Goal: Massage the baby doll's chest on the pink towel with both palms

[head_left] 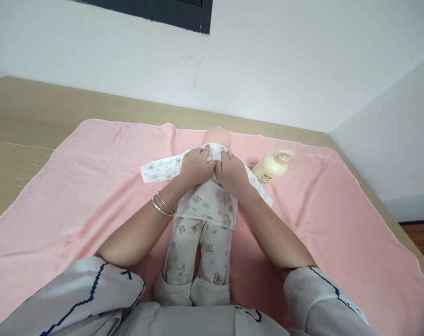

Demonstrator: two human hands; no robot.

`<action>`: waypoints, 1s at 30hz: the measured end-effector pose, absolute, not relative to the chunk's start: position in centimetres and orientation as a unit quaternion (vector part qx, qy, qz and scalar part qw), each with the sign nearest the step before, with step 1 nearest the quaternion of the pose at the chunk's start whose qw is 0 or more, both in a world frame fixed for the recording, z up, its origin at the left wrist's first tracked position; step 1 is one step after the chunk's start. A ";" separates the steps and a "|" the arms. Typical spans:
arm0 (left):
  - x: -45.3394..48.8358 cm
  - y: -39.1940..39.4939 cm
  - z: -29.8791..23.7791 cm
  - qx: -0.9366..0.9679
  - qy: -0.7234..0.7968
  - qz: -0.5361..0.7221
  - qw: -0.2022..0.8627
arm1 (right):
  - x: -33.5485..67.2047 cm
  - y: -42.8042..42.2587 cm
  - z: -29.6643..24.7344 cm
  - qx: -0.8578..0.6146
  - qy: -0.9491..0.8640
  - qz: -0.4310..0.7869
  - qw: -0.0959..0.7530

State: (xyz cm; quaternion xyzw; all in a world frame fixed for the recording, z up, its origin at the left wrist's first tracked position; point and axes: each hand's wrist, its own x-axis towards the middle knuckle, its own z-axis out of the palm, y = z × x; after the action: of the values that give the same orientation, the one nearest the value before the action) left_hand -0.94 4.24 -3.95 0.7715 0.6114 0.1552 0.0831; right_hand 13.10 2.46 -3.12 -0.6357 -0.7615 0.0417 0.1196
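Note:
A baby doll lies on its back on a pink towel, head away from me. It wears a white printed shirt and matching trousers. My left hand and my right hand rest side by side on the doll's chest, fingers curled and pinching the shirt's front near the collar. Two silver bangles circle my left wrist. The doll's empty-looking sleeve spreads out to the left.
A cream pump bottle lies on the towel just right of the doll's shoulder. The towel covers a light wooden table set against a white wall. A strip of floor shows at the far right.

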 end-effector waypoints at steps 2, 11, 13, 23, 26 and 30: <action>-1.4 4.9 -4.0 0.763 0.620 0.146 0.111 | 12.4 1.5 -3.2 -0.619 -0.777 0.009 0.115; -1.2 4.9 -4.2 0.760 0.624 0.150 0.103 | 12.4 1.9 -2.6 -0.644 -0.750 0.082 0.129; -0.8 4.2 -4.3 0.765 0.620 0.152 0.084 | 13.0 2.9 -2.8 -0.658 -0.736 0.096 0.128; -0.9 2.9 -5.1 0.846 0.502 0.178 -0.005 | 13.7 3.5 -3.2 -0.643 -0.759 0.063 0.083; -1.5 4.1 -5.1 0.853 0.500 0.147 0.007 | 12.9 2.0 -3.0 -0.628 -0.774 0.021 0.079; -1.8 5.4 -5.1 0.810 0.563 0.151 0.061 | 12.0 0.5 -2.7 -0.609 -0.787 -0.001 0.101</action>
State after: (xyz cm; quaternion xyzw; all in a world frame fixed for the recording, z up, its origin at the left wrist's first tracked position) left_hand -1.79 5.37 -5.11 0.8102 0.5631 0.1506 0.0609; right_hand 11.96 0.51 -2.73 -0.6087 -0.7870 -0.0006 0.1011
